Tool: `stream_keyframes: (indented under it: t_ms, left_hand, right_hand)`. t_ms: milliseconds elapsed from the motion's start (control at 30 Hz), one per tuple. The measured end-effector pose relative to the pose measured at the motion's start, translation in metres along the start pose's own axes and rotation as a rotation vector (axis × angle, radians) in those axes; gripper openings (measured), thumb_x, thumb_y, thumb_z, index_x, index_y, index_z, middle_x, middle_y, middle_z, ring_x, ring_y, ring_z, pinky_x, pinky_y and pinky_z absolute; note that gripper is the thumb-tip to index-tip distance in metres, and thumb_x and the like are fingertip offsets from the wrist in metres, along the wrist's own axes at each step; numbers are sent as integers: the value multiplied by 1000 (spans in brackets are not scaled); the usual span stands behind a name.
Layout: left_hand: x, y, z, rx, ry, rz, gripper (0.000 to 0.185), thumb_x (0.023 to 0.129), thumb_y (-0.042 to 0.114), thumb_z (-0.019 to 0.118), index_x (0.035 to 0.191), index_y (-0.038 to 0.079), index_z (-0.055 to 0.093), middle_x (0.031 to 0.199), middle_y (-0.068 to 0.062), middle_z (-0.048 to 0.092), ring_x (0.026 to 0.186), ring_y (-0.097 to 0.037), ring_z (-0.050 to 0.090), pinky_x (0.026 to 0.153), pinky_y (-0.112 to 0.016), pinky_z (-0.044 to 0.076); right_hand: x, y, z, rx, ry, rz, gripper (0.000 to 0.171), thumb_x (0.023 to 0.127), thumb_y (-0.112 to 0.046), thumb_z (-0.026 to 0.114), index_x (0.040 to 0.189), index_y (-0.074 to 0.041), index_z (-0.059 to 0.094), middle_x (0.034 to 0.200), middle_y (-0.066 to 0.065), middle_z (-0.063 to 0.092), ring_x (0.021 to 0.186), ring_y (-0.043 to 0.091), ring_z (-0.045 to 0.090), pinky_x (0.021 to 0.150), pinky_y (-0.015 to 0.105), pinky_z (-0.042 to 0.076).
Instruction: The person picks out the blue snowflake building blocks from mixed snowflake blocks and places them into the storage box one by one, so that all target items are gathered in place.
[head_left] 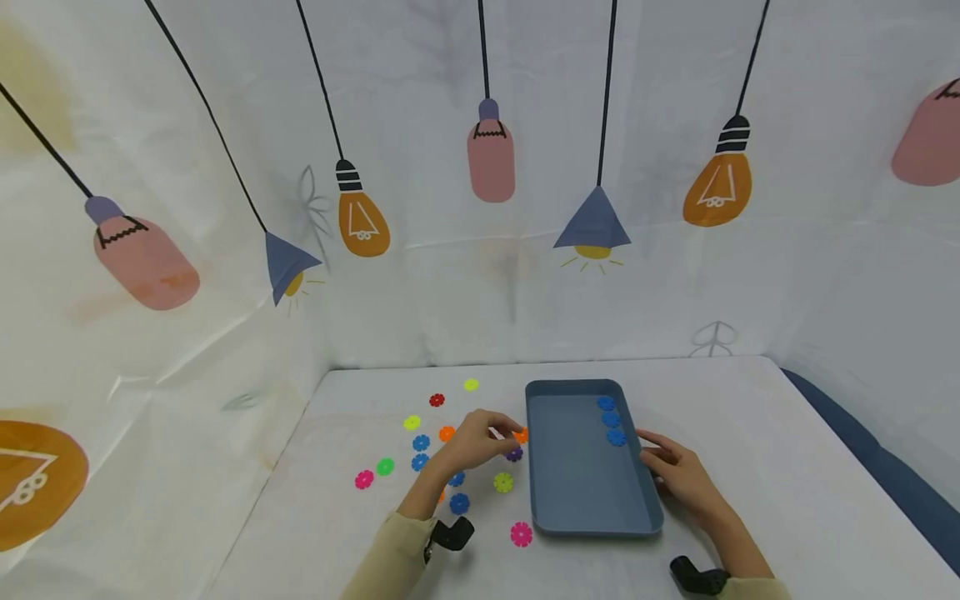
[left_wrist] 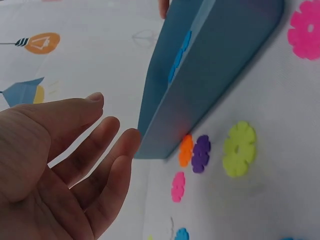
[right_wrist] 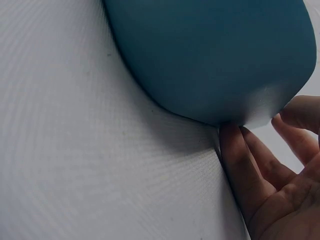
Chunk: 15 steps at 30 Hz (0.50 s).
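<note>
A blue tray [head_left: 581, 483] lies on the white table with three blue flower discs [head_left: 611, 419] in its far right corner. My left hand [head_left: 508, 433] hovers just left of the tray, fingers relaxed and spread, holding nothing; in the left wrist view the left hand [left_wrist: 115, 120] shows an empty palm beside the tray wall [left_wrist: 210, 75]. An orange disc [head_left: 521, 435] and a purple disc [head_left: 513, 454] lie right by its fingertips. My right hand [head_left: 654, 454] rests against the tray's right rim, its straight fingers [right_wrist: 240, 165] touching the tray's outer wall [right_wrist: 210, 55].
Several loose coloured discs lie left of the tray: yellow [head_left: 471, 384], red [head_left: 437, 400], blue [head_left: 421, 442], green [head_left: 385, 467], yellow-green [head_left: 503, 482], pink [head_left: 521, 534]. Cloth walls printed with lamps close the back and left. The table's right edge [head_left: 862, 450] drops off.
</note>
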<state>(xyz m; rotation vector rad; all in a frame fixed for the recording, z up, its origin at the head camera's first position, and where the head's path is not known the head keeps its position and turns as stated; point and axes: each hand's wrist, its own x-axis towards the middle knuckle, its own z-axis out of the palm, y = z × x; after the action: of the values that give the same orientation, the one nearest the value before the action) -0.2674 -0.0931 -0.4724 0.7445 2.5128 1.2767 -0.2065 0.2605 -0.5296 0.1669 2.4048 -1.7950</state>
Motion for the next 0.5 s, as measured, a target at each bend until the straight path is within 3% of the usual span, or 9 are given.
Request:
stream_keyframes:
  t_ms: [333,500]
  left_hand:
    - [-23,-25,-5,-14,24,-33,22,91,13,69,109,2,71,88,5,65,76,-20,63,67,-27,54]
    - [-33,-38,-5,-19,34,-83,21,90,15,70,109,5,72,88,5,65,75,-16,62,68,-27,54]
  right_hand:
    - [2,2,-1,-5,0,3,53,99,-23,57,147,-6,41,131,28,52,110,31,58,80,40,55]
    - [2,0,-2,-15,-7,-7,54,100,-25,57,147,-5,40,131,28,52,110,32,58,80,39,54]
